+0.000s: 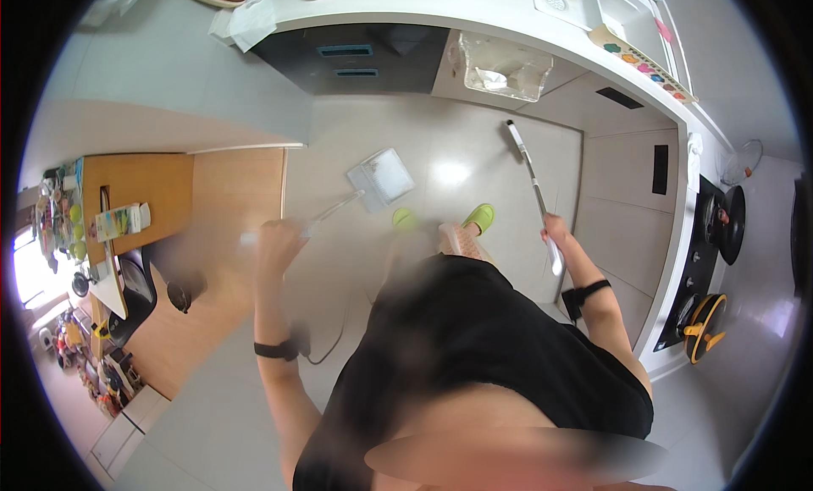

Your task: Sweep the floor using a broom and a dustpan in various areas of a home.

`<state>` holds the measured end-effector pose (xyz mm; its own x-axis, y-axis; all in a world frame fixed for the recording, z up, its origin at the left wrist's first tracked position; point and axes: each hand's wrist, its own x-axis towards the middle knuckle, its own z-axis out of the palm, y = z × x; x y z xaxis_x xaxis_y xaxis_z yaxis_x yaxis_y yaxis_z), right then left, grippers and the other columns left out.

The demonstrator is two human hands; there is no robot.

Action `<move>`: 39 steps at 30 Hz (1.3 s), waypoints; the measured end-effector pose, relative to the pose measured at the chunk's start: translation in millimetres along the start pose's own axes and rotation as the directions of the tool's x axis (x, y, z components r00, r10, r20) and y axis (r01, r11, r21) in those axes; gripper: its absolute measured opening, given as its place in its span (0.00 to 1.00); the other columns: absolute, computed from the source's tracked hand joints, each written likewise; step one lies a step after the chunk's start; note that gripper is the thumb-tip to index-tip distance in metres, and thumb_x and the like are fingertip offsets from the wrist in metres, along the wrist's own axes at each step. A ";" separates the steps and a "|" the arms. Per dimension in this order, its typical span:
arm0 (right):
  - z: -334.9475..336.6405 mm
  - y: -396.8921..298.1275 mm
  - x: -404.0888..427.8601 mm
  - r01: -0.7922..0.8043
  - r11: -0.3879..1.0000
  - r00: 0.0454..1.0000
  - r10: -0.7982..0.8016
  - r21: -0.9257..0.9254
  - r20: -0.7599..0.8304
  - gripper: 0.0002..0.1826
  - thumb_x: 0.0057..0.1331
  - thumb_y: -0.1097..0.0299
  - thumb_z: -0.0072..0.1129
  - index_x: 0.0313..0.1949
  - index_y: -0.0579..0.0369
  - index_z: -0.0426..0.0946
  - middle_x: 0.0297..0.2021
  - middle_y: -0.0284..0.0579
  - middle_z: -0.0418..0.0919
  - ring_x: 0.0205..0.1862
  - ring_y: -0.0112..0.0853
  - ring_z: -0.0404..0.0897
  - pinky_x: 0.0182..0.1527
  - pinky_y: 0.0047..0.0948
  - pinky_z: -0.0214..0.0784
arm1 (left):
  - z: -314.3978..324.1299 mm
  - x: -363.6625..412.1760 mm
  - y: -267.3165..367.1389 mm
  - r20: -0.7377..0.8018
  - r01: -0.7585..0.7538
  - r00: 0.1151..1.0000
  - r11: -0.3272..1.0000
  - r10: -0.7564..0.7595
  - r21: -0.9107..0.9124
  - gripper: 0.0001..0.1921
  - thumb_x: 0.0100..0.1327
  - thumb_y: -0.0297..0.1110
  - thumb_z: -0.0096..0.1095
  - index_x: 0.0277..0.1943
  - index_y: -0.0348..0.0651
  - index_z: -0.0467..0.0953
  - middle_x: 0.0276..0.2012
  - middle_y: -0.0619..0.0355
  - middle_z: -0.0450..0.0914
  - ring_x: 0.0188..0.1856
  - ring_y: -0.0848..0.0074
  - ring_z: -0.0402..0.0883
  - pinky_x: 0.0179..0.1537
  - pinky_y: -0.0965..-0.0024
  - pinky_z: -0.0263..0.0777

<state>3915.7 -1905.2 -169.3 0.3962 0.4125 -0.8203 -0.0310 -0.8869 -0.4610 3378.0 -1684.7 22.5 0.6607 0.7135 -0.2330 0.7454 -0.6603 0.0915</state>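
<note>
My left hand (281,240) is closed around the handle of a white dustpan (389,173), whose pan lies on the tiled floor with some dark debris in it. The handle runs from the pan down to my fist, and this side of the picture is partly blurred. At the right, my right hand (556,231) grips the shaft of a long-handled broom (537,183) with a white end by my hand. Its far end, a narrow white head with a dark tip, is at the floor near the cabinets. Both forearms wear black straps.
Green slippers (481,218) are on my feet. Lower cabinets (625,237) curve around the right, under a counter with a black stove (689,269) and pans. A bin with a clear liner (508,65) hangs at the far cabinets. A cable (336,345) trails near my left forearm.
</note>
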 end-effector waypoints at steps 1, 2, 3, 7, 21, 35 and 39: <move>3.3 2.2 18.8 -0.009 0.999 0.999 0.010 0.035 -0.037 0.13 0.60 0.62 0.36 0.30 0.57 0.68 0.09 0.40 0.65 0.08 0.28 0.64 0.10 0.30 0.57 | 0.0 12.2 1.0 -0.019 -0.014 1.000 1.000 0.015 0.019 0.07 0.44 0.36 0.57 0.25 0.45 0.70 0.20 0.56 0.72 0.24 0.67 0.74 0.25 0.67 0.66; 7.5 2.7 37.5 0.053 0.998 0.999 -0.053 0.046 0.009 0.12 0.59 0.64 0.38 0.27 0.57 0.67 0.10 0.42 0.66 0.08 0.29 0.65 0.10 0.31 0.57 | 0.2 25.0 2.9 0.001 -0.028 1.000 0.997 0.028 0.073 0.06 0.45 0.36 0.57 0.24 0.45 0.70 0.19 0.57 0.72 0.23 0.67 0.74 0.24 0.67 0.66; 13.0 4.9 52.0 0.013 1.000 0.998 -0.011 0.016 -0.066 0.11 0.58 0.66 0.39 0.23 0.57 0.67 0.10 0.43 0.67 0.09 0.31 0.66 0.11 0.31 0.58 | 0.6 36.6 5.8 0.020 -0.047 0.999 0.993 0.045 0.106 0.06 0.45 0.36 0.57 0.23 0.45 0.70 0.18 0.57 0.72 0.22 0.68 0.74 0.23 0.67 0.66; 46.1 18.1 64.9 0.715 -0.030 0.442 -0.756 -0.699 0.484 0.10 0.40 0.67 0.56 0.10 0.55 0.65 0.12 0.50 0.68 0.15 0.43 0.70 0.18 0.37 0.62 | -2.6 74.3 15.3 -0.067 -0.154 0.985 0.982 0.162 0.112 0.10 0.41 0.38 0.63 0.21 0.45 0.69 0.17 0.61 0.71 0.21 0.72 0.73 0.20 0.70 0.65; 124.0 -63.0 -66.5 -0.518 0.799 0.706 0.197 0.306 0.681 0.12 0.62 0.62 0.34 0.23 0.53 0.57 0.11 0.31 0.57 0.09 0.20 0.55 0.10 0.21 0.52 | -6.6 111.2 43.7 -0.127 -0.250 0.957 0.964 0.260 0.091 0.08 0.39 0.34 0.62 0.18 0.46 0.70 0.16 0.59 0.71 0.19 0.71 0.73 0.19 0.71 0.65; 56.4 -110.9 -116.0 -0.173 0.973 0.878 0.083 0.151 0.472 0.08 0.60 0.62 0.38 0.37 0.50 0.61 0.09 0.32 0.58 0.06 0.20 0.56 0.08 0.19 0.50 | 4.8 -32.6 -1.7 -0.196 0.103 0.976 0.994 -0.097 0.020 0.07 0.40 0.37 0.61 0.21 0.47 0.72 0.17 0.60 0.73 0.20 0.71 0.74 0.21 0.69 0.67; 85.7 -129.8 -105.3 0.088 0.992 0.950 -0.056 -0.091 0.307 0.08 0.57 0.66 0.39 0.33 0.54 0.63 0.10 0.34 0.60 0.08 0.23 0.60 0.09 0.20 0.53 | 15.7 -93.5 -2.5 -0.290 0.332 0.891 0.937 -0.350 -0.109 0.10 0.39 0.42 0.64 0.21 0.48 0.73 0.16 0.62 0.73 0.20 0.71 0.73 0.20 0.69 0.65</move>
<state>3799.4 -1815.7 -52.1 0.0959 0.5051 -0.8577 0.0878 -0.8626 -0.4982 3313.1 -1753.5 28.9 0.3535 0.9345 0.0414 0.9275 -0.3559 0.1142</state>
